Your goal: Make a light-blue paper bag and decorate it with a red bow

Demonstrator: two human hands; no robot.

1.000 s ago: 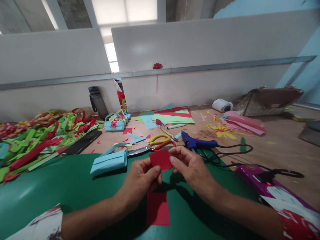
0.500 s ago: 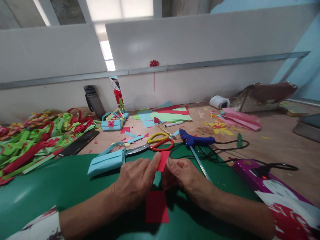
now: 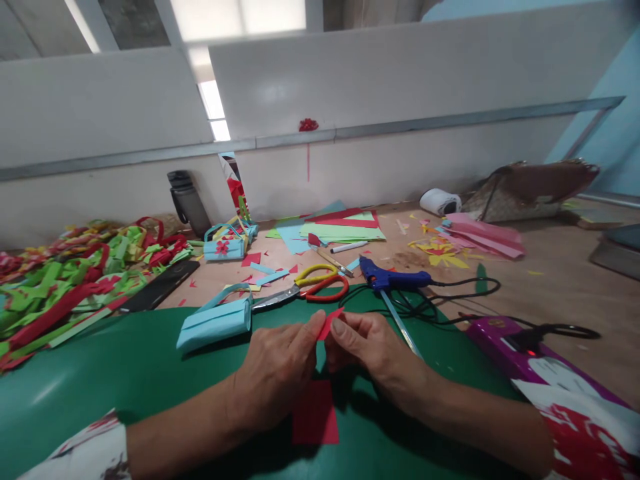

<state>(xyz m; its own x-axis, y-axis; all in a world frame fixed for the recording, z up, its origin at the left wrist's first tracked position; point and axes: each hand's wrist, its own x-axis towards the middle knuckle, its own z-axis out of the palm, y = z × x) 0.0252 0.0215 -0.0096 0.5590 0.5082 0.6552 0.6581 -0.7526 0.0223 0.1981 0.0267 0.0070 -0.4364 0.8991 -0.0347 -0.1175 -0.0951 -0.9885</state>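
Between my hands is a small piece of red paper [image 3: 329, 325], pinched from both sides above the green surface [image 3: 150, 393]. My left hand [image 3: 283, 363] has its thumb and fingers closed on the paper's left side. The thumb of my right hand [image 3: 373, 347] presses on its right side, with the other fingers curled. A flat red square [image 3: 316, 417] lies on the green surface just below my hands. Scissors [image 3: 300, 290] with yellow and orange handles rest beyond them, beside a light blue paper bag [image 3: 215, 325].
A blue glue gun [image 3: 397, 278] with a black cable lies beyond my right hand, and a purple power strip [image 3: 520, 353] is at the right. Paper strips [image 3: 95, 280], a phone [image 3: 160, 285] and a bottle [image 3: 189, 203] are at the left. Colored sheets [image 3: 345, 230] lie at the back.
The red paper between my hands now shows a smaller, narrower face, tilted or folded over. My hands have drawn slightly closer together around it.
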